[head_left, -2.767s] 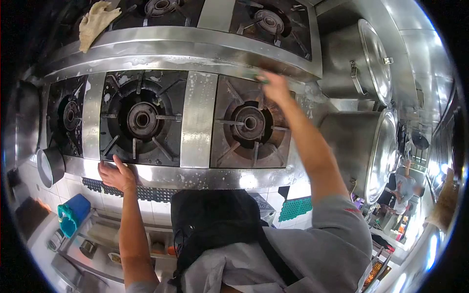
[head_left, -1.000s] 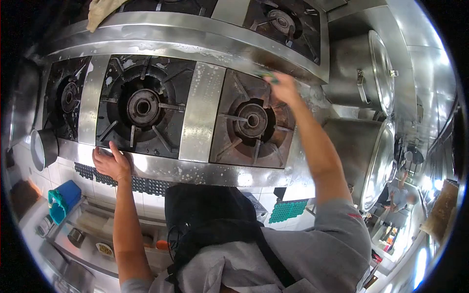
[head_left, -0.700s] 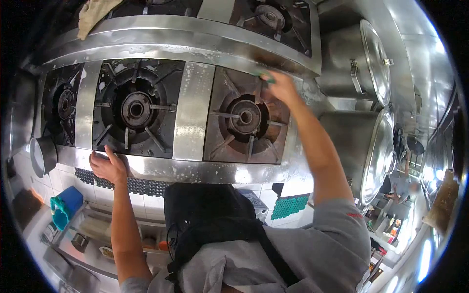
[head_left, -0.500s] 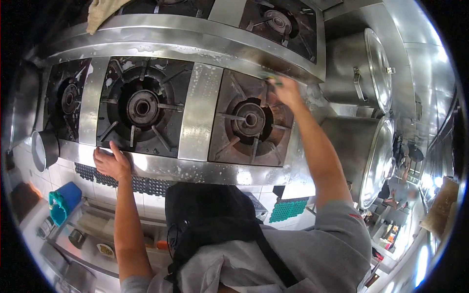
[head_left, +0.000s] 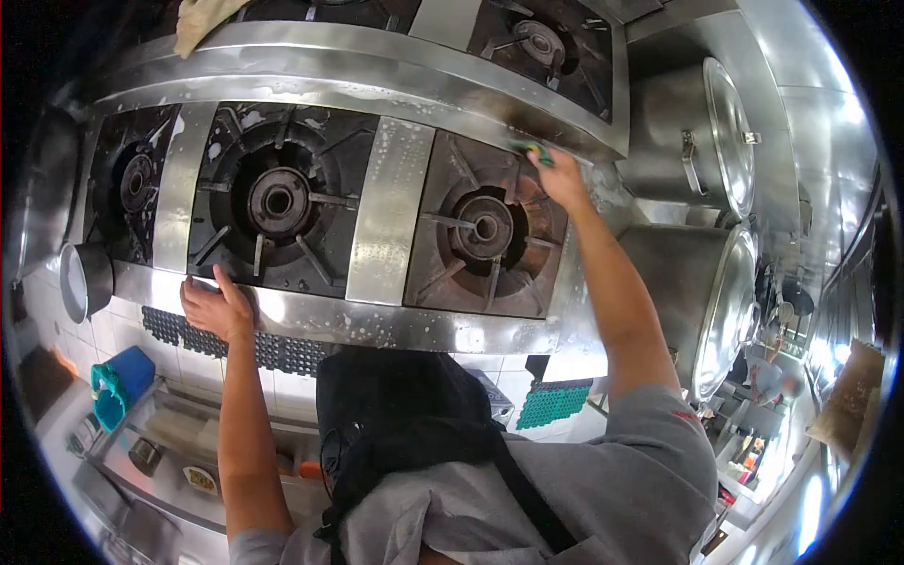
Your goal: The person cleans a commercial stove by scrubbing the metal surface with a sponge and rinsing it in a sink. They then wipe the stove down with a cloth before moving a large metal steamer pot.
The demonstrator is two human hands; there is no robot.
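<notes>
A steel stove (head_left: 386,217) with dark burners spreads out in front of me, its panels wet with suds and droplets. My right hand (head_left: 563,179) is closed around a small green and yellow scrubber (head_left: 539,153), whose exact shape is blurred. It presses near the back right corner of the right burner (head_left: 482,229), against the raised steel ledge (head_left: 527,122). On the stove's front edge, below the middle burner (head_left: 276,196), my left hand (head_left: 218,306) lies open with the thumb raised and nothing in it.
Two large lidded steel pots (head_left: 673,282) stand to the right of the stove. A small pot (head_left: 87,281) is at the left end. A beige cloth (head_left: 200,21) hangs at the upper left. Behind me are a blue bin (head_left: 132,372) and a person (head_left: 767,377) farther off.
My right hand stays at the back right corner, shifted only slightly with the scrubber, which appears less smeared now. My left hand keeps its place on the front edge. The view has tilted a little.
</notes>
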